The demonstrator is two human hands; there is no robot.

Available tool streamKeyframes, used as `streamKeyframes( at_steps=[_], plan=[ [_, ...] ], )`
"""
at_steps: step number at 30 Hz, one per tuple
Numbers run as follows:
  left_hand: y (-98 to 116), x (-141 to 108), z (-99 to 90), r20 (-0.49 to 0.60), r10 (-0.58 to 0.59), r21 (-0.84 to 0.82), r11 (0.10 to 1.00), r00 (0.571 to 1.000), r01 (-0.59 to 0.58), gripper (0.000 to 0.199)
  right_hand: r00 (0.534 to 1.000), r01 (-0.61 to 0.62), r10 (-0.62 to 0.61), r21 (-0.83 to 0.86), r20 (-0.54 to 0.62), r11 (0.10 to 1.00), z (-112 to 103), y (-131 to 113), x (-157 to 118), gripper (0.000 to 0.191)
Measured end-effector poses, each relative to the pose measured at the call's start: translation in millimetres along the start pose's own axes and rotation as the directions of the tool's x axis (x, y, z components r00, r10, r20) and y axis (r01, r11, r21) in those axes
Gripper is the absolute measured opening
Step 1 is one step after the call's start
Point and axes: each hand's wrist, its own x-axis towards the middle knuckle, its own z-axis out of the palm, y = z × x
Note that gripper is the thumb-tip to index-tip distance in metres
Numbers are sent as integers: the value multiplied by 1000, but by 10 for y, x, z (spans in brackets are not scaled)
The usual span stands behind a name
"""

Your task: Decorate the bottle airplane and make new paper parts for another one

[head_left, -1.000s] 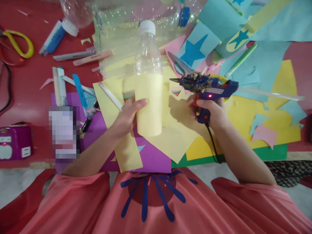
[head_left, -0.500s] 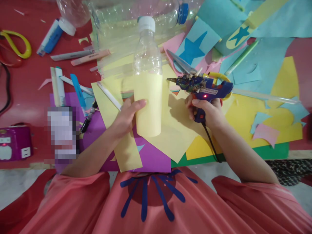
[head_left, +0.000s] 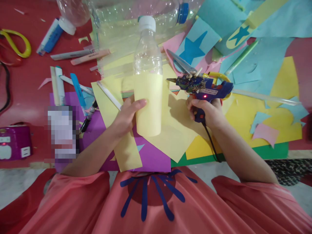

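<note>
A clear plastic bottle (head_left: 147,61) with a white cap stands out in the middle, its lower half wrapped in pale yellow paper (head_left: 149,104). My left hand (head_left: 130,112) is closed round the wrapped part from the left, thumb on the front; the other fingers are hidden behind it. In my right hand (head_left: 207,110) is a blue hot glue gun (head_left: 214,90), gripped by its handle. Its nozzle points left toward the bottle, a short gap away. A red light glows on its side, and dried glue clumps cover the front. Its black cord hangs below.
Sheets of yellow paper (head_left: 243,120) and purple paper (head_left: 156,159) lie under my hands. Scissors (head_left: 181,63) rest behind the glue gun. Markers (head_left: 78,89) and a blurred phone (head_left: 62,133) are at left. Another clear bottle (head_left: 161,13) lies at the back, near blue star cutouts (head_left: 193,48).
</note>
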Motion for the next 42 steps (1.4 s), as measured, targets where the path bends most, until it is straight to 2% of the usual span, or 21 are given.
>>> streamKeyframes(
  at_steps=[12,23,35,42],
  plan=[
    [7,-4,2,10,5,-6,1000,1000,-5,48,999,-21,19,-48,-34,999,12,-4,16,18],
    [-38,34,-32,18,17,-45,999,1000,-16,43,999,-33,32,-87,-15,996,4,3,0,22],
    [-22,62,5,-46,-5,-112,994,999,0,46,998,-52,49,-86,-39,995,27,-8,-13,21],
    [-26,72,-8,-54,36,-116,992,998,-42,45,999,-31,29,-93,-17,995,39,-6,-10,21]
  ],
)
